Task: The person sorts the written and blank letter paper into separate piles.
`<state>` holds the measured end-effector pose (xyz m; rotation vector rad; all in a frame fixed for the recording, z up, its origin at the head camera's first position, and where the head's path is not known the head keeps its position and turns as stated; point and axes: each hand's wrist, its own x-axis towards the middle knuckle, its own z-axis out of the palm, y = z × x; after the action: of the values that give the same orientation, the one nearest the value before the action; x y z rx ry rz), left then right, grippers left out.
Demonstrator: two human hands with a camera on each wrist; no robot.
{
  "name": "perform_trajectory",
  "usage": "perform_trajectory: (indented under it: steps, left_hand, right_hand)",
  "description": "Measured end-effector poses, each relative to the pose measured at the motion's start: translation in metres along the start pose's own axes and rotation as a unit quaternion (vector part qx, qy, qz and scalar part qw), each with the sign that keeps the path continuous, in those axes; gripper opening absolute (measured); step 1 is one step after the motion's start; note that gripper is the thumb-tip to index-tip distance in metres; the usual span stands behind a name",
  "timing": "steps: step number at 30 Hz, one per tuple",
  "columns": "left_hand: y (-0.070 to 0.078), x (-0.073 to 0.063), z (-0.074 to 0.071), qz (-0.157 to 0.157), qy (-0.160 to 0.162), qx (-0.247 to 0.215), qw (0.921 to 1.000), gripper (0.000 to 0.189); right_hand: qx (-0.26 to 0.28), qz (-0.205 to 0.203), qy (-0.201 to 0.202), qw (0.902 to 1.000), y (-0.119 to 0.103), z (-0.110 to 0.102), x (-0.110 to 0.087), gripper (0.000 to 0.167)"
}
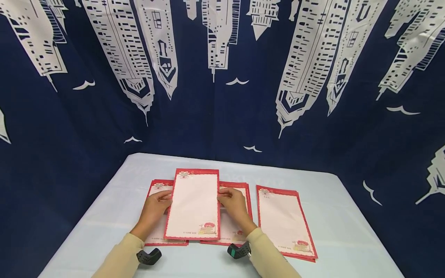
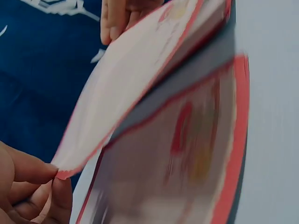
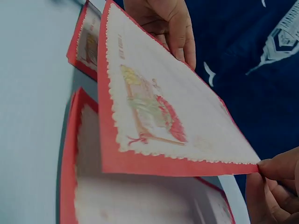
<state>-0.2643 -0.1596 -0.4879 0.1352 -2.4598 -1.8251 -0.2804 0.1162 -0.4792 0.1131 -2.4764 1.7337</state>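
A red-bordered sheet of paper (image 1: 194, 204) with a pale middle, a flower at one corner and a small printed picture at another is held above the table. My left hand (image 1: 154, 210) pinches its left edge between thumb and fingers. On the opposite edge, my right hand (image 1: 234, 204) pinches it the same way. Beneath the raised sheet lie a left stack of matching sheets (image 1: 160, 231) and a middle stack (image 1: 243, 216), both partly covered by it. In the right wrist view the held sheet (image 3: 154, 102) tilts over another one.
To the right lies a third stack of the same red-bordered sheets (image 1: 283, 220). A pale cloth covers the table (image 1: 104, 227). Behind it hangs a dark blue curtain (image 1: 208, 116) printed with white buildings and birds. Black bands (image 1: 149, 256) sit at both wrists.
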Motion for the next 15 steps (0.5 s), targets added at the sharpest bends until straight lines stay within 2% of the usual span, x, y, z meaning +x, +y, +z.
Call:
perform_trajectory:
  steps: [4, 9, 12, 15]
  left_hand:
    - [-0.007, -0.002, -0.023, -0.004, 0.015, 0.047, 0.9988, 0.036]
    - [-0.015, -0.005, -0.047, 0.001, 0.042, 0.113, 0.9927, 0.034]
    - [-0.021, -0.007, -0.057, 0.001, 0.053, 0.14, 0.9887, 0.033]
    - [-0.026, -0.008, -0.064, -0.003, 0.059, 0.156, 0.9859, 0.032]
  right_hand:
    - [-0.007, -0.012, -0.031, 0.9994, -0.005, 0.024, 0.002, 0.014]
    - [-0.063, -0.033, -0.081, 0.9942, -0.01, 0.05, 0.001, 0.017]
    - [-0.115, -0.06, -0.107, 0.9858, -0.013, 0.061, -0.001, 0.018]
    - [-0.17, -0.081, -0.13, 0.9734, -0.015, 0.068, -0.004, 0.019]
